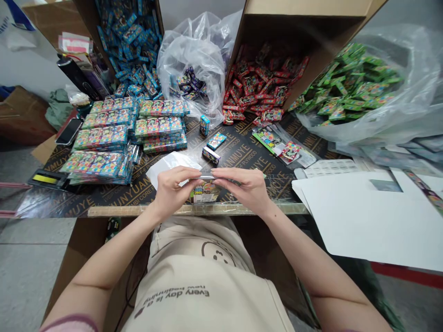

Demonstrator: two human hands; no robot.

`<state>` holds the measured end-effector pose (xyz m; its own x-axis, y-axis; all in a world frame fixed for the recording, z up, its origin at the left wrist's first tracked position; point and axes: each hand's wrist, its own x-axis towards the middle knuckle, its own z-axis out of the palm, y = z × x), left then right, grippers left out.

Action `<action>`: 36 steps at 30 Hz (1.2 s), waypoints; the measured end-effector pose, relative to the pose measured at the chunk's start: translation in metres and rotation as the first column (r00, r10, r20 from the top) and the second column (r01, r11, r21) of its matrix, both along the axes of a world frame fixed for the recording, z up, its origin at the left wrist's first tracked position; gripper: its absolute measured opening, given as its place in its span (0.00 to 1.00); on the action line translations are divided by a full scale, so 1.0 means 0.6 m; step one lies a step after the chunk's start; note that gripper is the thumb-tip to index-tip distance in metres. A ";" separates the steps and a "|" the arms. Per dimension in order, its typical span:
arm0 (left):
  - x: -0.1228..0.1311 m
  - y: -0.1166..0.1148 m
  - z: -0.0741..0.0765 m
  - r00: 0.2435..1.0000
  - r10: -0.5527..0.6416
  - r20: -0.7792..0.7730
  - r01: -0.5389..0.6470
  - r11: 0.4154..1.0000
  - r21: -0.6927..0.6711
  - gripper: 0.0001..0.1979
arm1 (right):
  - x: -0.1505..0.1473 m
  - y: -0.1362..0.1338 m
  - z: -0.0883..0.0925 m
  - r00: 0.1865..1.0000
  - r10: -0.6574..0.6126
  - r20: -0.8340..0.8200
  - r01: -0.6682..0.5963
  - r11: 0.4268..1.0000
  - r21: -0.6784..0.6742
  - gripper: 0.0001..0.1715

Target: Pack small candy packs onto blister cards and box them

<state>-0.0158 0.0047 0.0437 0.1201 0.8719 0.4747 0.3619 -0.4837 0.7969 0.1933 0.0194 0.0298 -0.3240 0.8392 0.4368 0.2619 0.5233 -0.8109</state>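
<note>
Close to the table's front edge, my left hand [175, 188] and my right hand [243, 185] pinch the upper edge of a clear plastic packet [206, 192] from both sides. Colourful printing shows through the packet; its exact contents are partly hidden by my fingers. Just beyond my hands lie a purple-and-white small box [211, 156] and a blue small box [217, 141], with another blue small box [204, 125] standing upright behind them. White paper or film [169, 165] sits beside my left hand.
Stacks of wrapped multicoloured packs [100, 136] stand left. Behind are blue boxes [134, 46], purple boxes in a clear bag [190, 50], red boxes in a carton [304, 27], and green boxes [360, 87]. Flat packaging [268, 140] and white sheets [360, 212] lie right; a phone [69, 132] lies left.
</note>
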 end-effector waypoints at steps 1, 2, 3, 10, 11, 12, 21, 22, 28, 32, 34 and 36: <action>0.001 0.000 0.002 0.999 0.001 0.036 0.002 0.998 -0.062 0.04 | -0.001 -0.001 0.003 1.000 -0.011 -0.005 0.011 1.000 -0.026 0.07; 0.002 0.001 0.005 0.997 -0.002 0.072 0.012 0.991 -0.134 0.06 | -0.002 -0.001 0.007 1.000 -0.019 -0.010 0.018 0.998 -0.062 0.07; 0.002 0.002 0.008 0.994 -0.005 0.105 0.026 0.979 -0.200 0.07 | -0.002 0.000 0.011 1.000 -0.025 -0.013 0.023 0.994 -0.103 0.07; 0.003 0.009 0.012 0.987 -0.015 0.162 0.061 0.958 -0.282 0.07 | -0.003 0.006 0.019 0.999 -0.035 -0.021 0.030 0.985 -0.173 0.08; 0.004 0.009 0.011 0.989 -0.019 0.150 0.059 0.960 -0.272 0.07 | -0.002 0.006 0.019 0.999 -0.035 -0.020 0.031 0.984 -0.173 0.08; 0.005 0.009 0.010 0.991 -0.022 0.132 0.054 0.967 -0.248 0.07 | -0.001 0.006 0.019 0.999 -0.037 -0.021 0.033 0.984 -0.174 0.08; -0.005 -0.003 -0.015 0.977 -0.054 -0.209 0.100 0.971 0.216 0.02 | 0.004 -0.007 -0.018 0.996 -0.055 -0.077 0.058 0.998 0.037 0.06; -0.007 -0.004 -0.018 0.975 -0.061 -0.214 0.108 0.971 0.214 0.03 | 0.004 -0.010 -0.026 0.995 -0.063 -0.084 0.070 0.994 0.083 0.06; -0.030 0.013 -0.020 0.997 0.075 0.015 -0.076 0.983 0.164 0.02 | 0.004 -0.015 -0.067 0.978 -0.104 -0.181 0.099 0.994 -0.035 0.35; -0.056 0.032 -0.036 0.842 0.400 0.362 -0.402 0.913 -0.073 0.06 | -0.006 -0.008 -0.116 0.956 -0.172 -0.238 0.056 0.902 -0.428 0.42; -0.067 0.028 -0.063 0.785 0.474 0.399 -0.406 0.880 -0.247 0.13 | -0.006 0.004 -0.139 0.945 -0.180 -0.273 -0.007 0.823 -0.568 0.35; -0.079 0.010 -0.098 0.780 0.511 0.361 -0.361 0.839 -0.406 0.23 | 0.001 0.030 -0.155 0.965 -0.175 -0.198 0.022 0.800 -0.599 0.33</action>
<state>-0.0630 0.0108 -0.0152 -0.4635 0.8818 0.0874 0.0504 -0.0723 0.9961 0.1937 0.0371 -0.0632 -0.1792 0.9787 -0.0999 0.0511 -0.0921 -0.9944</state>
